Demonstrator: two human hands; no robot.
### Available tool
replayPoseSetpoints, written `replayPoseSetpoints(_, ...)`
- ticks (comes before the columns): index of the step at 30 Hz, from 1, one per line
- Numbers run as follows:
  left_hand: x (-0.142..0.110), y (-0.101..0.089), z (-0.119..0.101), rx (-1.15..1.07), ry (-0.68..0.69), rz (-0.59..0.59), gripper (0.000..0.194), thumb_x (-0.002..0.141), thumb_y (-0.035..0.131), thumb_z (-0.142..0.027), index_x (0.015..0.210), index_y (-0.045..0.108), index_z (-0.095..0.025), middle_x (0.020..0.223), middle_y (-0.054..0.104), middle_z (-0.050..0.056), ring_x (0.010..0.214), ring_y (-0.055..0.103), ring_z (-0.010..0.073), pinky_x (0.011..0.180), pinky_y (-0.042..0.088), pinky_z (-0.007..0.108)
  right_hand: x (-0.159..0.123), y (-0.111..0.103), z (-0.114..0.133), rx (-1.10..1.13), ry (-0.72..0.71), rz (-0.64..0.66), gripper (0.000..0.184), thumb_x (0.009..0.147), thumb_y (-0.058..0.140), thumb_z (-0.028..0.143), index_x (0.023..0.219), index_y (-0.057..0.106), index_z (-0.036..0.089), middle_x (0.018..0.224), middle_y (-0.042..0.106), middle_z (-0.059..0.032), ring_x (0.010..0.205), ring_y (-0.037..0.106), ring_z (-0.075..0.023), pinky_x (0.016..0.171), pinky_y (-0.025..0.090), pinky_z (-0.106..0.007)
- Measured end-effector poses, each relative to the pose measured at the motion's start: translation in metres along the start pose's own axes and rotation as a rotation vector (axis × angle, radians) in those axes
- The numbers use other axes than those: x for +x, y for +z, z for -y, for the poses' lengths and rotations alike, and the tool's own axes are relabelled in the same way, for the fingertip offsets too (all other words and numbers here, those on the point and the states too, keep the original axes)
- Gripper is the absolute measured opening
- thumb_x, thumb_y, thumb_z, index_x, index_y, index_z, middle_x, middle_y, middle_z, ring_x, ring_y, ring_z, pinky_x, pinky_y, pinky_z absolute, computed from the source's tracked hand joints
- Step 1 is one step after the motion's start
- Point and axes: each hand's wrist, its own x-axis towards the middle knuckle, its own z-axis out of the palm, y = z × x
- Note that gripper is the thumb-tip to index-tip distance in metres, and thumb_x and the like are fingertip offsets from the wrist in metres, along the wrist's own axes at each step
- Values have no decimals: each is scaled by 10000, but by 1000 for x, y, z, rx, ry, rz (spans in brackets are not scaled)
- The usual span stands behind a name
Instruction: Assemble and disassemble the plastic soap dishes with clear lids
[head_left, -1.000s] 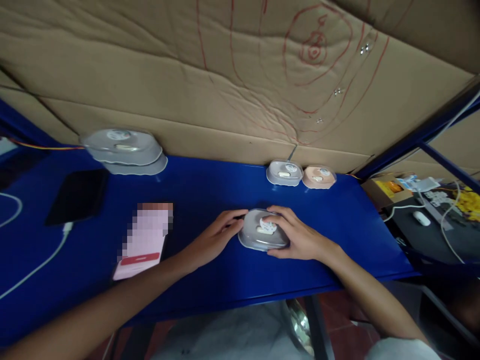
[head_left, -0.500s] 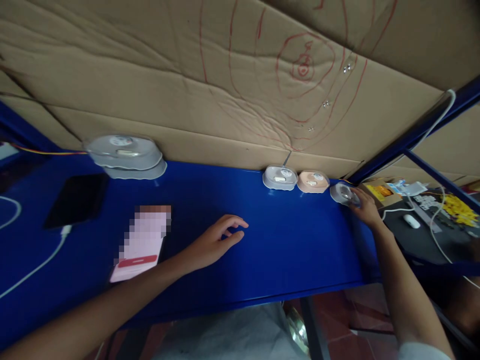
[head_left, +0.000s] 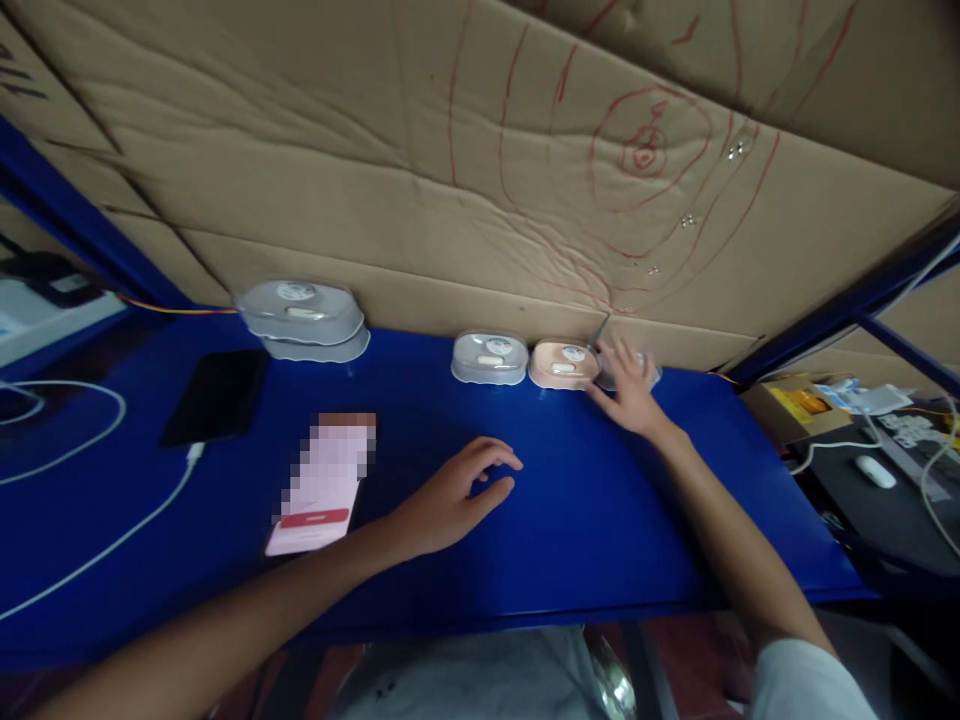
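My right grip was open, fingers spread over the glossy, clear-lidded oval box at 2 o'clock from my left grip; I couldn't tell how firmly it touched. My left grip curved, thumb apart from fingers. The peach box sat just beside at 1 o'clock, the wavy-rimmed grey box at 12, against creased cardboard. Smooth blue surface lay open towards 3 o'clock.
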Motion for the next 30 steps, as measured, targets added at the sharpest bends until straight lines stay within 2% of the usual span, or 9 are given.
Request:
replayPoseSetpoints(3, -1, -1, -2, 75, 46, -81, 214, 1044, 548, -367, 1170, 703, -289, 1342, 614, 83, 1245, 613, 257, 1043, 502, 402, 40, 18, 86, 106, -245, 2, 752, 1039, 523, 554, 1672, 254, 251, 1742, 261, -174, 1628, 190, -379, 1253, 109, -734)
replayPoseSetpoints(6, 0, -6, -7, 176, 105, -214, 192, 1053, 540, -339, 1163, 689, -289, 1356, 591, 84, 1300, 587, 268, 1155, 433, 433, 69, 39, 155, 108, -379, 76, 656, 1051, 563, 454, 1620, 367, 193, 1714, 332, -178, 1624, 211, -365, 1278, 95, -709)
replayPoseSetpoints(10, 2, -18, -14, 341, 171, -400, 182, 1035, 558, -306, 1192, 648, -283, 1426, 517, 100, 1412, 494, 301, 1223, 357, 478, 53, 40, 198, 144, -499, 169, 484, 1061, 552, 309, 1521, 503, 168, 1637, 453, -177, 1570, 334, -326, 1293, 154, -670)
replayPoseSetpoints(13, 1, -23, -15, 413, 164, -417, 453, 944, 709, -385, 1362, 563, -288, 1553, 428, 132, 1487, 405, 365, 1248, 294, 546, 2, 17, 194, 224, -583, 166, 368, 1043, 577, 324, 1391, 622, 214, 1476, 603, -127, 1486, 437, -299, 1308, 164, -641)
replayPoseSetpoints(17, -3, -14, -3, 364, 126, -150, 1016, 733, 898, -568, 1575, 397, -298, 1654, 373, 176, 1515, 373, 442, 1236, 306, 589, -61, -20, 164, 230, -623, 74, 336, 1069, 546, 445, 1308, 663, 241, 1269, 715, -98, 1346, 566, -279, 1253, 311, -570)
replayPoseSetpoints(20, -4, -1, 8, 412, 80, 26, 945, 815, 853, -516, 1609, 370, -343, 1708, 329, 168, 1527, 381, 438, 1207, 342, 609, -78, -32, 145, 231, -519, 20, 376, 1053, 575, 488, 1313, 654, 229, 1264, 721, -114, 1272, 627, -277, 1155, 424, -518)
replayPoseSetpoints(24, -4, 5, 15, 526, 15, 80, 828, 952, 726, -398, 1651, 283, -379, 1735, 284, 161, 1553, 365, 410, 1204, 342, 634, -70, -30, 134, 325, -400, 19, 387, 1056, 571, 485, 1306, 666, 205, 1225, 741, -120, 1178, 687, -256, 1000, 528, -417)
replayPoseSetpoints(27, -6, 4, 14, 559, -21, 45, 895, 965, 708, -366, 1684, 176, -355, 1775, 102, 187, 1608, 233, 425, 1210, 346, 646, -59, -25, 127, 360, -295, 48, 379, 1065, 554, 488, 1323, 674, 236, 1270, 739, -113, 1224, 678, -268, 1039, 514, -446)
replayPoseSetpoints(30, -9, 5, 13, 606, 54, 37, 776, 961, 717, -316, 1632, 328, -352, 1777, 65, 177, 1615, 197, 434, 1212, 342, 657, -56, -20, 113, 374, -189, 102, 421, 1120, 424, 420, 1497, 554, 282, 1491, 636, -97, 1448, 534, -277, 1201, 388, -541)
